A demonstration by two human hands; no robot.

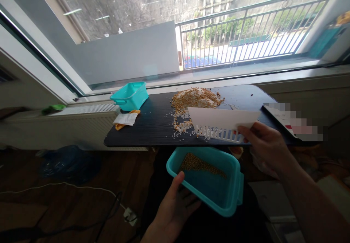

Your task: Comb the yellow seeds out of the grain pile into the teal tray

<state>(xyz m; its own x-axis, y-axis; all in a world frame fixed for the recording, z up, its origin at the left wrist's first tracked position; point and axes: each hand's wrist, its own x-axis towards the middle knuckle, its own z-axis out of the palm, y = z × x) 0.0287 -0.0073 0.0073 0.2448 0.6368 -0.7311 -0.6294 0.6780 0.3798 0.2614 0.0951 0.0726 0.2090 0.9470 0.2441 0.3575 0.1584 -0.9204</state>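
Observation:
My left hand grips the near corner of a teal plastic tub, held tilted below the front edge of the black table. Yellow beans lie along the tub's far inner side. My right hand is closed on a white slotted plastic scoop that rests on the table's front edge above the tub. A heap of mixed yellow beans and white rice lies on the table just behind the scoop.
A second teal tub stands at the table's back left corner. A white packet lies over an orange item beside it. A radiator and window sill run behind. Cables and a blue bag lie on the floor at left.

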